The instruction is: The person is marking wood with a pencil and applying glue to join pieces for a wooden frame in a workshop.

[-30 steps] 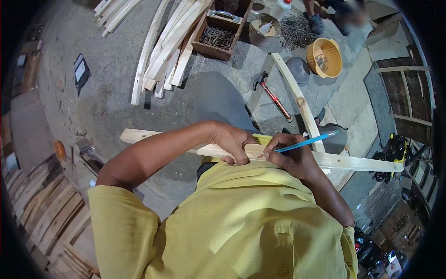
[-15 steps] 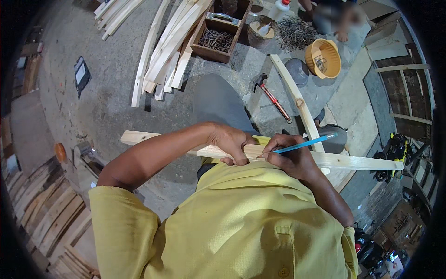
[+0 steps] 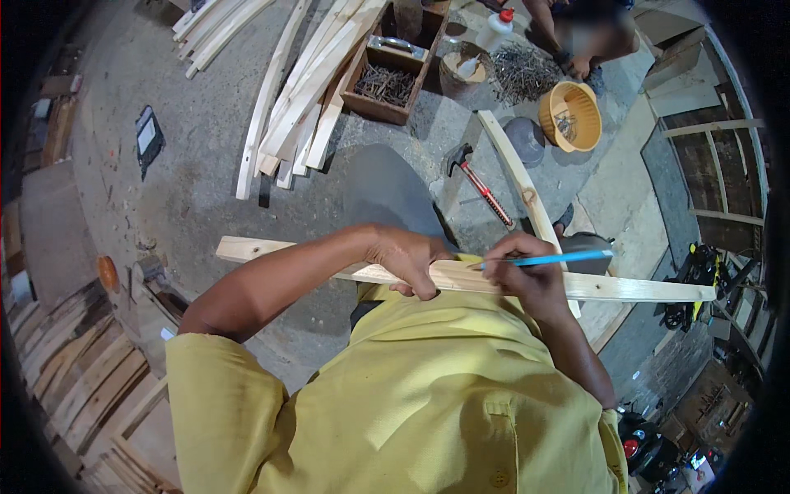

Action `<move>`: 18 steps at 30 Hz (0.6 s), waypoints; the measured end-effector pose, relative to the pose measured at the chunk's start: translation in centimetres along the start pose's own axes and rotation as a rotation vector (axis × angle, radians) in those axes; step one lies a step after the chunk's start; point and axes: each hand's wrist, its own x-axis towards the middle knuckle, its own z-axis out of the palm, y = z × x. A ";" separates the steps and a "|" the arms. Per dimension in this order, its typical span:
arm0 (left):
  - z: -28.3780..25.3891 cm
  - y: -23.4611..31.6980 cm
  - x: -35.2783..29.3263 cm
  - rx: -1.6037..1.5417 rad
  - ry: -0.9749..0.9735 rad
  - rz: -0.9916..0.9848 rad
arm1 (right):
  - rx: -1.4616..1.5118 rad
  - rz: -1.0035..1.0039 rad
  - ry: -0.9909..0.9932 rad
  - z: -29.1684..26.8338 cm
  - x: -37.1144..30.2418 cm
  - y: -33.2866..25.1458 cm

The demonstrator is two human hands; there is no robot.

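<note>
Timber batten (image 3: 457, 277) lies crosswise in front of our yellow shirt (image 3: 395, 387), ends out to left and right, probably kept close to the body so that it has a backing and does not slide. Our left hand (image 3: 411, 259) is clamped on it near the middle, thumb toward us, likely to steady it beside the right hand. Our right hand (image 3: 528, 272) is closed in a pinch on a blue pencil (image 3: 559, 258), gripped low near the tip, presumably for finer control; the point sits right by the batten's upper face, though we cannot tell whether it touches. Our hands are apart, with a bare stretch of wood between them. Our left elbow juts out wide, the forearm crossing over the batten and the wrist bent down toward it. Our right forearm comes up from the lower right, more tucked in, with the pencil's shaft pointing off to the right. Beyond, a claw hammer (image 3: 481, 188) lies on the concrete floor (image 3: 206, 148) to the right of our grey-trousered knee (image 3: 387, 185), seemingly within easy reach, and a wooden toolbox (image 3: 370, 107) keeps its nails (image 3: 385, 84) together.
</note>
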 end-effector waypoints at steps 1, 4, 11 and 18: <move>0.0 0.4 -0.4 0.087 0.072 0.013 | -0.004 -0.014 -0.001 -0.8 0.0 -0.2; -1.0 0.8 -1.7 0.175 0.174 0.058 | -0.088 -0.331 0.409 -3.1 -0.5 -1.9; -4.3 1.0 -4.6 0.343 0.569 0.001 | -0.240 -0.826 1.165 -8.5 -2.9 -3.9; -8.7 -3.2 -8.0 0.538 1.098 0.137 | -0.315 -0.173 0.988 -11.9 1.1 6.3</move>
